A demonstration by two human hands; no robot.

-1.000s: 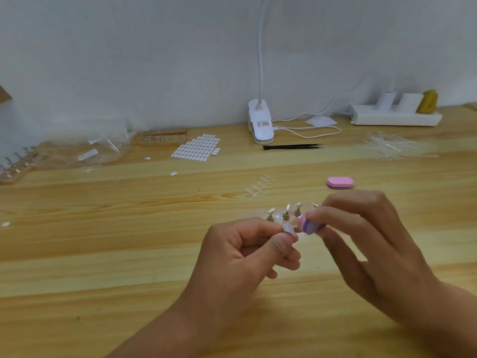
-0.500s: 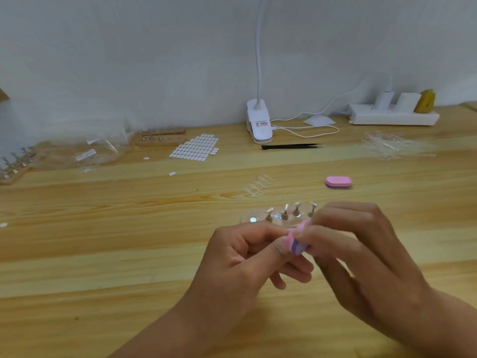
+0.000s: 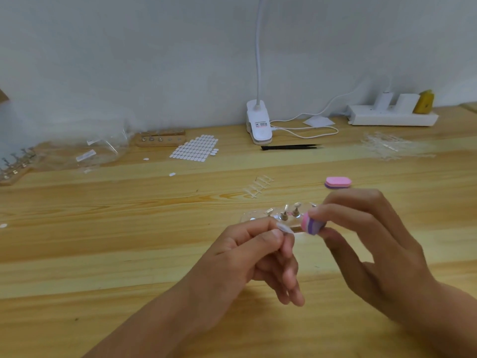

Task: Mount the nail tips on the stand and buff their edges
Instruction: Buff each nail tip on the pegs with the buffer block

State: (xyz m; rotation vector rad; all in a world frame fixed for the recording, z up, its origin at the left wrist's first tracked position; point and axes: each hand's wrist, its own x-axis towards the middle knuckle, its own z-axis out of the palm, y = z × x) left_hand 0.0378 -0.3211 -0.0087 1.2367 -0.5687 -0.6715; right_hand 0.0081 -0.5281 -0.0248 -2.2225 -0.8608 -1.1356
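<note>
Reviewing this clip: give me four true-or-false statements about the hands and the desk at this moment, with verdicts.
1. The left hand pinches a clear nail tip. True.
2. The right hand is empty. False: it holds a pink and purple buffer.
3. A second buffer lies on the table. True.
4. The black tweezers lie left of the sticker sheet. False: they lie right of it, by the lamp clip.

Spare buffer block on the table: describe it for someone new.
From the white clip lamp at the back of the table, come forward past the black tweezers. The pink oval spare buffer block lies flat just beyond the right hand. Unlike the buffer that hand pinches, nothing touches it.
</note>
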